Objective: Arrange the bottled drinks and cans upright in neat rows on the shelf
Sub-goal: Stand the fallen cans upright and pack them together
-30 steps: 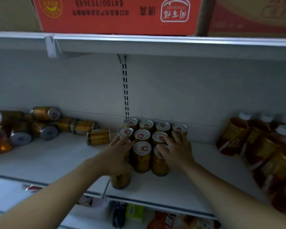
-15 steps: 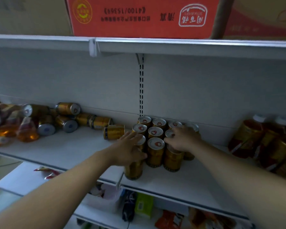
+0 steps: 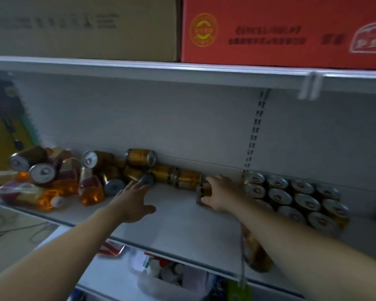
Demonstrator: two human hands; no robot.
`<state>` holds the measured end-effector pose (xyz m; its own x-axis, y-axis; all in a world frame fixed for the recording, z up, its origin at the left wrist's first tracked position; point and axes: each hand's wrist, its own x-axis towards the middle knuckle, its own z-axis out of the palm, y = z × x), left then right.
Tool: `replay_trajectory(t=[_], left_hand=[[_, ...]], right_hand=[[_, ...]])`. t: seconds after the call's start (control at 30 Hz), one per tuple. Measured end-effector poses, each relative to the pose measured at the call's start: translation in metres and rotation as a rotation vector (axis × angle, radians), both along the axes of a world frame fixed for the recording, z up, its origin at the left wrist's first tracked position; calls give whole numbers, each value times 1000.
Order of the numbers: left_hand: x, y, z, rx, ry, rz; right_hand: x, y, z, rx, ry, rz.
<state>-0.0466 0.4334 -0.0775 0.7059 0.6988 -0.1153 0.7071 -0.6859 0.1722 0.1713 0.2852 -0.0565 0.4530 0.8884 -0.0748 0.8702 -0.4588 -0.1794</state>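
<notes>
The right hand (image 3: pixel 219 196), centre right of the frame, curls fingers and thumb round a gold can (image 3: pixel 204 190) lying on its side on the white shelf (image 3: pixel 178 222). Just right of it stand the upright cans (image 3: pixel 291 197) in rows, silver tops up. The left hand (image 3: pixel 135 202), mid-frame, hovers with fingers spread, holding nothing, its fingertips just beside a tipped can (image 3: pixel 147 180); whether they touch is unclear. More fallen cans (image 3: pixel 139 158) lie along the back wall toward the left, mixed with toppled bottles (image 3: pixel 41 195) of amber drink. A brown carton (image 3: pixel 85 25) and a red carton (image 3: pixel 280 33) sit on the upper shelf (image 3: pixel 182 71)
</notes>
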Motion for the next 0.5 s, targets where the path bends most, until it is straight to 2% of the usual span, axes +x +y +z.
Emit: replay_trajectory(t=[0.17,0.3,0.37,0.5], left_hand=[[-6,57,4,57,59,-107],[3,91,-7,65,112,-154],[9,98,-14,82,109,-158],[16,100,-22,70,-62,-98]], right_hand=[[-11,35,-32,-93,-124,-183],[-17,32,-38,-120,-217,-226],[-19,29,-37,-122,-191,-232],[-31,35,-40,-81,28,-270]])
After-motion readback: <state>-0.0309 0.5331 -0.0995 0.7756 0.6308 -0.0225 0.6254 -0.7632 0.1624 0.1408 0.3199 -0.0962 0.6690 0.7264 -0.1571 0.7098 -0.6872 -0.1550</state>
